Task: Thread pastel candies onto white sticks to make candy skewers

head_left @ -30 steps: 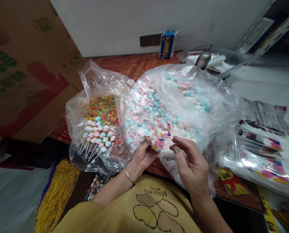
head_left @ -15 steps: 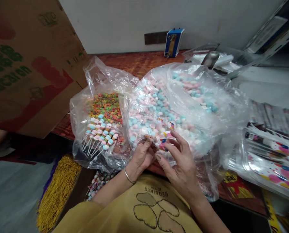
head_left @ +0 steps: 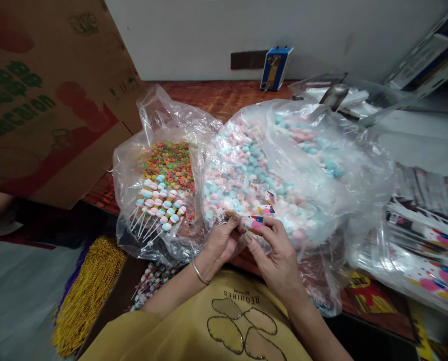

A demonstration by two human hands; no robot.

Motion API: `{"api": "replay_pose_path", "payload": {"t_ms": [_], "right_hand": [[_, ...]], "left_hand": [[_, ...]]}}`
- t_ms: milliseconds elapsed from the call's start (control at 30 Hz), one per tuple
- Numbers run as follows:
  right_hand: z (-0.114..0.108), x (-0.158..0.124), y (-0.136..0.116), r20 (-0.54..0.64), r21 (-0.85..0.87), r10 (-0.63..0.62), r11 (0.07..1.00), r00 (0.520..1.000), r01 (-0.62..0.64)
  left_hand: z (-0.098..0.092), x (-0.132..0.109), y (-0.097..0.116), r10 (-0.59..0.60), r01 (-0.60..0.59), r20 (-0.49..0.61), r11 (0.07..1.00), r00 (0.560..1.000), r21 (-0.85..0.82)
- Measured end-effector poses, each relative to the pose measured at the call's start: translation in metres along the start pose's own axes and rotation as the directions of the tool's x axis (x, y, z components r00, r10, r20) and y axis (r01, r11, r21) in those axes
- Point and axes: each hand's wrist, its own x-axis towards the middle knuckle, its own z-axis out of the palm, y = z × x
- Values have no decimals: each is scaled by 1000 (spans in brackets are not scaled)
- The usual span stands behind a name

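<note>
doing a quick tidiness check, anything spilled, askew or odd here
No spill or damage stands out. The large brown cardboard box at left looks askew, its lower edge apparently jutting past the reddish-brown wooden table; its support is hidden.

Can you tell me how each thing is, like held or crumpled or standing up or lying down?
Left hand: pinching the printed wrapper
Right hand: fingers bent at the wrapper, grip unclear
Printed wrapper: held up, partly covered by fingers
Cereal bag: crumpled, see-through
Marshmallow bag: crumpled, plump
Marshmallow sticks: lying bunched
Blue box: standing
</note>
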Motion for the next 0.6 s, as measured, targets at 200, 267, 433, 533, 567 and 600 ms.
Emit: {"api": "replay_pose_path", "payload": {"t_ms": [200, 267, 433, 533, 567, 600], "right_hand": [[-1, 1, 2, 3, 18, -6, 1000, 1000, 5], [-3, 1, -2, -24, -10, -38, 999, 999, 38], [-10, 4, -14, -39, -53, -126, 991, 991, 124], [-9, 6, -17, -24, -52, -158, 986, 987, 157], [-9, 7, -17, -24, -51, -168, 985, 986, 166], [-8, 7, -17, -25, -51, -174, 984, 985, 172]], "left_hand": [[-4, 5, -1, -79, 77, 69, 997, 994, 31], [-5, 8, 1, -113, 114, 47, 993, 993, -28], [-6, 11, 7, -202, 212, 76, 967, 976, -144], [-8, 11, 9, -276, 292, 124, 946, 953, -143], [-9, 11, 9, -291, 309, 130, 938, 948, -155], [-9, 11, 9, -300, 320, 132, 932, 945, -169]]}}
